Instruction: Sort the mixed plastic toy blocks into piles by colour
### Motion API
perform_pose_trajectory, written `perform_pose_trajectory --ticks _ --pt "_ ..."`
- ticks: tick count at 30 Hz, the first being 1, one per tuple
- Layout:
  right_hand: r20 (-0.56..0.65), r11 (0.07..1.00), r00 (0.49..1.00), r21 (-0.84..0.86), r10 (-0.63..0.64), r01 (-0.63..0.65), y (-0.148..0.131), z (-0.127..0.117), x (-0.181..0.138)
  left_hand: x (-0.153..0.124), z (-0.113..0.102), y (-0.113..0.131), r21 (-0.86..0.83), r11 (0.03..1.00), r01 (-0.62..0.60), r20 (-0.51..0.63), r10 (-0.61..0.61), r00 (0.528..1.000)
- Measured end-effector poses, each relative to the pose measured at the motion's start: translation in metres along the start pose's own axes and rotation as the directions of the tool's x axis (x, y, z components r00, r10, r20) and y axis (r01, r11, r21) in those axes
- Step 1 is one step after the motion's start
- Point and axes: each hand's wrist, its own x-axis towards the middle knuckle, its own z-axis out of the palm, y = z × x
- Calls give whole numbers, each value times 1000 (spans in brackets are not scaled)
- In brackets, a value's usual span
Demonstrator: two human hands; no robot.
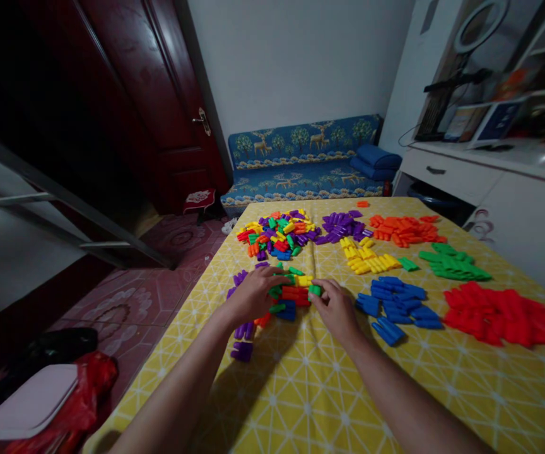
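Note:
My right hand (335,309) pinches a green plastic building piece (315,291) between thumb and fingers, at the right end of a red piece (295,294). My left hand (257,292) curls its fingers round green building pieces (275,291) to the left; its palm hides part of them. Beyond the red piece lies a yellow piece (303,280). Closer to me is a blue piece (287,310). Purple pieces (243,350) extend below and left of my left hand, with an orange piece (263,320) beside them.
A mixed-colour heap (279,233) lies farther back on the yellow tablecloth (301,391). Sorted piles stand right of it: purple (341,227), yellow (369,258), orange (405,231), green (455,261), blue (398,301) and red (504,315). A blue sofa (296,170) is behind the table.

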Motion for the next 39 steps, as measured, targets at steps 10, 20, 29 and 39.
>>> perform_pose_trajectory --ticks 10,20,29,39 --pt "19 1000 1000 1 -2 1 0 0 0 14 25 -9 239 933 268 -57 -262 963" --pt "-39 982 999 191 3 4 -2 -3 1 26 27 53 -664 726 176 -281 -461 842" --pt "-122 882 992 463 -29 83 -13 -22 -7 25 79 85 -864 494 103 -142 -434 890" --pt "-43 874 993 480 107 -73 -19 -20 -6 24 86 76 -578 796 179 -226 -368 902"
